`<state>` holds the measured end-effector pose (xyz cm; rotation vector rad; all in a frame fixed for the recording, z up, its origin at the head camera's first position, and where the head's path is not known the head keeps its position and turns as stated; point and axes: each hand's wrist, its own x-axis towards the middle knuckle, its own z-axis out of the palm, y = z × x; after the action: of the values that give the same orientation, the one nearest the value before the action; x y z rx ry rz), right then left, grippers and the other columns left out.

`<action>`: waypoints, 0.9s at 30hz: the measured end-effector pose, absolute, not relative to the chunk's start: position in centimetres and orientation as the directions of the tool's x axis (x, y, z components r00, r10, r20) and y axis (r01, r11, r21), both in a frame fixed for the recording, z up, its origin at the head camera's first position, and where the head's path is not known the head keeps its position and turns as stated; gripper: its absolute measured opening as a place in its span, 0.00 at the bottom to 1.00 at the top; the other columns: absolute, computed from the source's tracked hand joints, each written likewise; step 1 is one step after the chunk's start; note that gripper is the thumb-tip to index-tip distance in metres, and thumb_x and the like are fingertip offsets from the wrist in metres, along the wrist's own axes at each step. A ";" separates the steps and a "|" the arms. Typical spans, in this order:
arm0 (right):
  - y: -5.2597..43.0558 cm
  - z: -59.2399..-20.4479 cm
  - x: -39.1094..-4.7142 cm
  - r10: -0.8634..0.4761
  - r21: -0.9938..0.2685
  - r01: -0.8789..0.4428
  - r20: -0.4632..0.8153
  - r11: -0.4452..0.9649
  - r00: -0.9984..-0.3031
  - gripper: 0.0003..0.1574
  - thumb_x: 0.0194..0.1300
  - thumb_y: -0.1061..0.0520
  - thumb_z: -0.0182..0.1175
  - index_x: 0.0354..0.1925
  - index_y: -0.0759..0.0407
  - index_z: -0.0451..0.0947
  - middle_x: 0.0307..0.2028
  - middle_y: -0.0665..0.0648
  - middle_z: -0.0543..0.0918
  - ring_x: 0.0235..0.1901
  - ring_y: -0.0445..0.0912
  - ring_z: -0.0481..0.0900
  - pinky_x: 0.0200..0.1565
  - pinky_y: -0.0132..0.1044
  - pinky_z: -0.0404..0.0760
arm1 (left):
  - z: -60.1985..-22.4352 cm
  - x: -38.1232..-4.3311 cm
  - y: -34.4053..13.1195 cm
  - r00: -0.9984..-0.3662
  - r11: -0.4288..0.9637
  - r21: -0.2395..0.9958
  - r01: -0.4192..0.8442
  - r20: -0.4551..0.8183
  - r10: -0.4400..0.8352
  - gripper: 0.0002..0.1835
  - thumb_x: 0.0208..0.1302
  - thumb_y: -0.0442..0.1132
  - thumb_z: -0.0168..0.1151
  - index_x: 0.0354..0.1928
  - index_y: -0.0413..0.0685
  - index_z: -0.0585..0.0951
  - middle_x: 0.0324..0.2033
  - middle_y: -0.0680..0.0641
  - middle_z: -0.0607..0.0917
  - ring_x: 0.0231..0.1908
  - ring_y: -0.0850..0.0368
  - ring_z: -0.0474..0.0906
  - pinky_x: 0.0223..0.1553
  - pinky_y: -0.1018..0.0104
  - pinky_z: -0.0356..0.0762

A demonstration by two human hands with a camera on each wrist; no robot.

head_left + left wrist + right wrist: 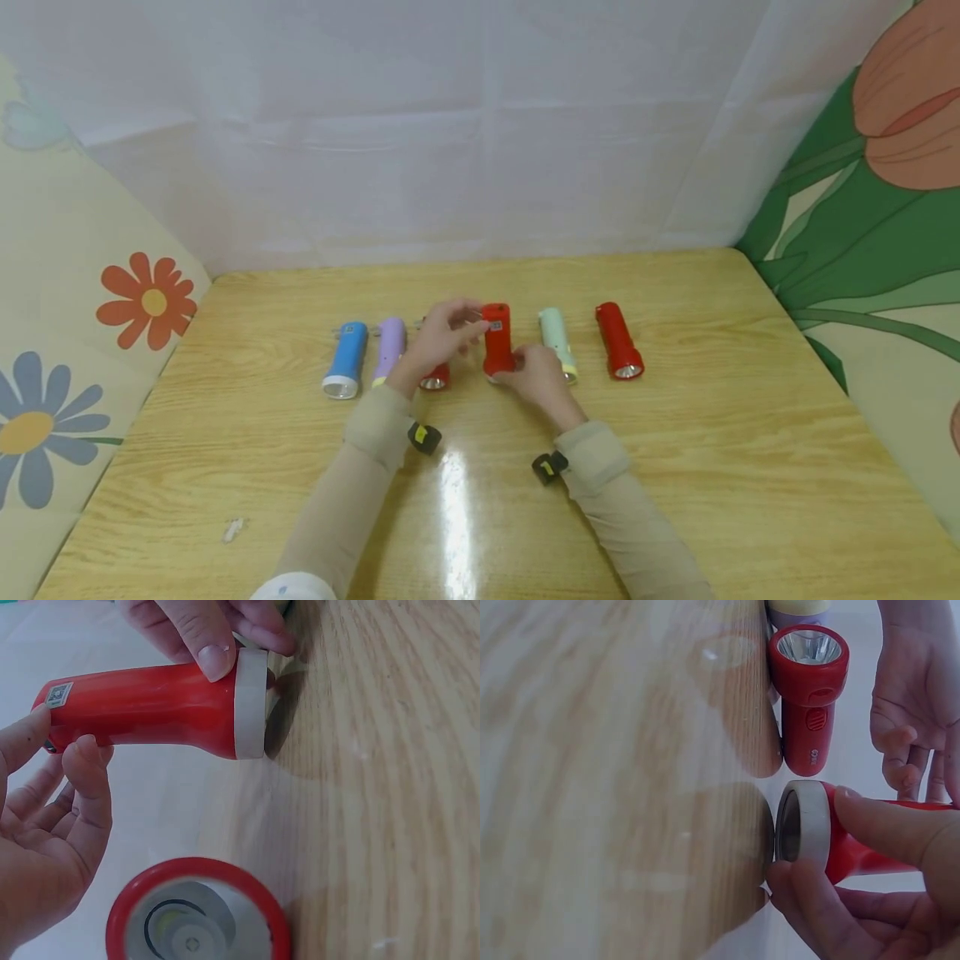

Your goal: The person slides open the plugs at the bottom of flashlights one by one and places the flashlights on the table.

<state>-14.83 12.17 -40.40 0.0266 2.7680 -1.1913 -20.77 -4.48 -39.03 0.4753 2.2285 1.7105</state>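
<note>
Between my two hands a red flashlight with a white rim [497,343] stands tipped up, its lens end down at the table and its tail raised. My left hand [444,337] pinches the tail, thumb by the small printed sticker. Low on the body, my right hand [542,379] grips the flashlight just behind the white rim, thumb and fingers on opposite sides. Beside it, partly hidden by my left hand in the head view, lies another red flashlight [808,712] with a red rim. A mint-green flashlight [553,329] is partly covered by my right hand.
Further left on the wooden table [720,467] lie a purple flashlight [390,340] and a blue flashlight [348,354]. A dark red flashlight [617,340] lies to the right. A white cloth [480,167] hangs behind the table's back edge.
</note>
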 end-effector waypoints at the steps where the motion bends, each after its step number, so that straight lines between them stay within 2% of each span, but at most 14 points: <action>1: 12.1 -40.4 -14.8 -0.030 -0.719 0.070 -0.125 0.691 -0.992 0.21 0.47 0.52 0.71 0.35 0.66 0.80 0.29 0.59 0.82 0.27 0.46 0.75 0.32 0.38 0.75 | -39.0 -20.7 -4.5 -0.905 0.242 0.966 0.086 -0.026 0.425 0.16 0.61 0.37 0.59 0.51 0.40 0.75 0.41 0.42 0.80 0.36 0.38 0.77 0.27 0.58 0.78; 7: 12.1 -40.4 -14.9 -0.024 -0.707 0.069 -0.122 0.704 -0.992 0.23 0.46 0.53 0.71 0.37 0.67 0.80 0.30 0.60 0.82 0.28 0.47 0.76 0.34 0.39 0.76 | -38.6 -20.0 -4.4 -0.905 0.252 0.961 0.109 -0.009 0.425 0.15 0.61 0.34 0.59 0.50 0.40 0.74 0.42 0.42 0.80 0.36 0.38 0.76 0.27 0.57 0.78; 12: 12.0 -40.4 -15.0 -0.025 -0.702 0.068 -0.121 0.709 -0.992 0.22 0.45 0.53 0.71 0.35 0.67 0.80 0.28 0.59 0.82 0.28 0.47 0.76 0.33 0.39 0.76 | -39.0 -19.9 -4.5 -0.902 0.261 0.955 0.142 0.016 0.431 0.14 0.60 0.34 0.59 0.49 0.43 0.76 0.41 0.45 0.80 0.35 0.40 0.76 0.23 0.63 0.76; 27: 11.8 -40.7 -15.5 -0.040 -0.704 0.036 -0.091 0.709 -0.995 0.23 0.45 0.55 0.71 0.37 0.69 0.79 0.31 0.62 0.82 0.31 0.50 0.79 0.37 0.41 0.78 | -39.2 -19.2 -4.7 -0.899 0.245 0.950 0.195 0.073 0.432 0.14 0.59 0.32 0.60 0.48 0.40 0.76 0.41 0.44 0.81 0.33 0.46 0.77 0.21 0.63 0.76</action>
<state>-15.47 11.77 -40.74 -0.0028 2.8114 -1.1613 -19.23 -4.67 -39.25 0.5913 2.3105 1.7147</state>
